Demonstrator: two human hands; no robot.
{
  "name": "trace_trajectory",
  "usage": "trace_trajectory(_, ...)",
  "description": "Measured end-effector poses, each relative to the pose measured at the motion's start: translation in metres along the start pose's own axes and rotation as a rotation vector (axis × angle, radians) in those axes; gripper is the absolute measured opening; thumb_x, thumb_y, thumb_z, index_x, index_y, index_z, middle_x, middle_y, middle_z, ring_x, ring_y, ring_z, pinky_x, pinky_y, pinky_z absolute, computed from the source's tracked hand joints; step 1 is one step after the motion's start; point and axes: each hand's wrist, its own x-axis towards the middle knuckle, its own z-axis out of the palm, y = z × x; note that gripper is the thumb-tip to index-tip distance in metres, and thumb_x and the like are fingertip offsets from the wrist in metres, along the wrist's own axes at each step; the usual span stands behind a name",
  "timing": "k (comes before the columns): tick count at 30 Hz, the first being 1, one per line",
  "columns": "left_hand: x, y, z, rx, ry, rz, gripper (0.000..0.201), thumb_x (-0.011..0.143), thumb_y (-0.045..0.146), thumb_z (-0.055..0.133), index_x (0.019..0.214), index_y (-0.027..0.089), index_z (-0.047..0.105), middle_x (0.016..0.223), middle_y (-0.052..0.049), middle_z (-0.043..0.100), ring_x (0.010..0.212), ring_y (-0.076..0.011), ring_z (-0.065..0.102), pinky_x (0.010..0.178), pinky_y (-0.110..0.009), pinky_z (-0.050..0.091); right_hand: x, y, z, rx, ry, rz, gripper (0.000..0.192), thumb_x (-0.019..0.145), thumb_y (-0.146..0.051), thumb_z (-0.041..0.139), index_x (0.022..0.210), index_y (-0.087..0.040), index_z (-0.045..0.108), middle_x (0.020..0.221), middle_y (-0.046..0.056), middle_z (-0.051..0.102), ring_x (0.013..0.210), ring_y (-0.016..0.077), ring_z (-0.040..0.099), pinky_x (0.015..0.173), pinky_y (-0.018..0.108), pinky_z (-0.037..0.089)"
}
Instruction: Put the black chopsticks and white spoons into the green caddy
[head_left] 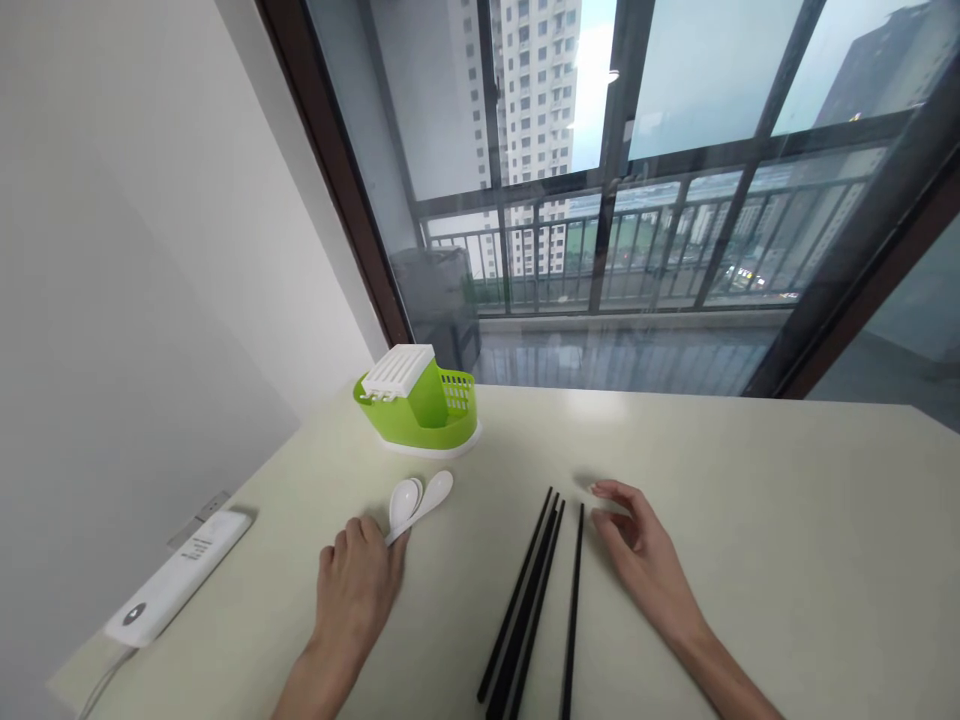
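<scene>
My left hand is closed around the handles of white spoons. Their bowls poke out beyond my fingers just above the table, one of them angled off to the right; the handles are mostly hidden. To the right, my right hand hovers with curved fingers, thumb and forefinger apart and nothing between them. Close to its left side lies a single black chopstick. Several more black chopsticks lie in a loose bundle between my hands, pointing away from me.
A green basket holder with a white slotted top and white base stands near the table's far left edge. A white power strip with a cable lies along the wall on the left. Beyond the pale table is a large window.
</scene>
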Motion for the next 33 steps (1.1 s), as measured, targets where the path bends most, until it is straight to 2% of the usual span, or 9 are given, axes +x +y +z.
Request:
trace_trajectory(8, 0.006, -0.001, 0.014, 0.083, 0.006, 0.071, 0.039, 0.108, 0.026, 0.028, 0.105, 0.010, 0.063, 0.105, -0.017, 0.068, 0.101, -0.0340, 0.067, 0.086, -0.044, 0.043, 0.001, 0.000, 0.001, 0.005, 0.005, -0.017, 0.042, 0.089, -0.055, 0.061, 0.118, -0.025, 0.057, 0.132, 0.012, 0.061, 0.102, 0.0252, 0.064, 0.093, 0.044, 0.049)
trace_trajectory(13, 0.007, -0.002, 0.009, 0.076, -0.002, 0.121, 0.038, 0.108, 0.024, 0.026, 0.109, 0.010, 0.061, 0.105, -0.016, 0.068, 0.101, -0.0342, 0.068, 0.087, -0.045, 0.044, 0.001, 0.000, 0.002, 0.007, -0.007, -0.018, 0.041, 0.090, -0.055, 0.060, 0.118, -0.025, 0.057, 0.132, 0.012, 0.061, 0.105, 0.0262, 0.063, 0.092, 0.044, 0.050)
trace_trajectory(17, 0.004, 0.006, 0.000, 0.054, 0.022, 0.153, 0.040, 0.109, 0.024, 0.024, 0.106, 0.011, 0.061, 0.102, -0.014, 0.068, 0.097, -0.0319, 0.068, 0.087, -0.045, 0.045, 0.001, 0.000, 0.002, -0.006, -0.012, 0.001, 0.041, 0.091, -0.056, 0.060, 0.119, -0.025, 0.057, 0.132, 0.012, 0.061, 0.104, 0.0257, 0.064, 0.091, 0.042, 0.050)
trace_trajectory(21, -0.007, 0.032, -0.014, -0.003, 0.059, 0.211, 0.041, 0.109, 0.023, 0.024, 0.099, 0.013, 0.062, 0.098, -0.012, 0.066, 0.093, -0.0288, 0.069, 0.084, -0.041, 0.049, 0.000, -0.010, 0.002, 0.045, -0.050, -0.008, 0.040, 0.093, -0.058, 0.059, 0.115, -0.025, 0.059, 0.122, 0.011, 0.066, 0.107, 0.0263, 0.063, 0.093, 0.041, 0.049)
trace_trajectory(24, -0.016, 0.063, -0.028, -0.088, 0.052, 0.266, 0.037, 0.109, 0.022, 0.028, 0.098, 0.014, 0.062, 0.097, -0.011, 0.067, 0.089, -0.0261, 0.070, 0.079, -0.038, 0.051, -0.003, -0.020, 0.001, 0.145, -0.140, -0.018, 0.042, 0.095, -0.057, 0.059, 0.123, -0.026, 0.057, 0.115, 0.009, 0.068, 0.099, 0.0236, 0.066, 0.091, 0.039, 0.049)
trace_trajectory(27, -0.023, 0.098, -0.042, -0.168, 0.003, 0.353, 0.031, 0.108, 0.020, 0.031, 0.101, 0.015, 0.062, 0.100, -0.010, 0.068, 0.089, -0.0243, 0.071, 0.076, -0.035, 0.054, -0.005, -0.026, -0.001, 0.269, -0.275, 0.022, 0.055, 0.096, -0.059, 0.057, 0.140, -0.027, 0.047, 0.101, 0.006, 0.070, 0.076, 0.0197, 0.064, 0.074, 0.036, 0.049)
trace_trajectory(29, -0.027, 0.119, -0.047, -0.200, -0.023, 0.400, 0.029, 0.108, 0.018, 0.033, 0.103, 0.015, 0.062, 0.102, -0.010, 0.068, 0.091, -0.0246, 0.072, 0.076, -0.035, 0.055, -0.005, -0.024, -0.001, 0.369, -0.350, 0.070, 0.059, 0.098, -0.060, 0.054, 0.143, -0.024, 0.045, 0.084, 0.003, 0.068, 0.064, 0.0176, 0.058, 0.062, 0.033, 0.045)
trace_trajectory(31, -0.031, 0.136, -0.050, -0.227, -0.038, 0.428, 0.027, 0.108, 0.018, 0.035, 0.105, 0.016, 0.062, 0.103, -0.009, 0.068, 0.091, -0.0249, 0.073, 0.075, -0.036, 0.057, -0.002, -0.019, -0.001, 0.460, -0.350, 0.113, 0.057, 0.098, -0.059, 0.055, 0.139, -0.021, 0.049, 0.070, -0.001, 0.061, 0.056, 0.0152, 0.050, 0.055, 0.030, 0.039)
trace_trajectory(33, -0.033, 0.146, -0.051, -0.248, -0.041, 0.453, 0.026, 0.108, 0.020, 0.036, 0.106, 0.016, 0.062, 0.102, -0.009, 0.069, 0.090, -0.0247, 0.073, 0.073, -0.035, 0.058, 0.001, -0.013, -0.001, 0.523, -0.284, 0.137, 0.051, 0.096, -0.056, 0.061, 0.132, -0.020, 0.055, 0.061, -0.005, 0.054, 0.053, 0.0130, 0.042, 0.054, 0.028, 0.035)
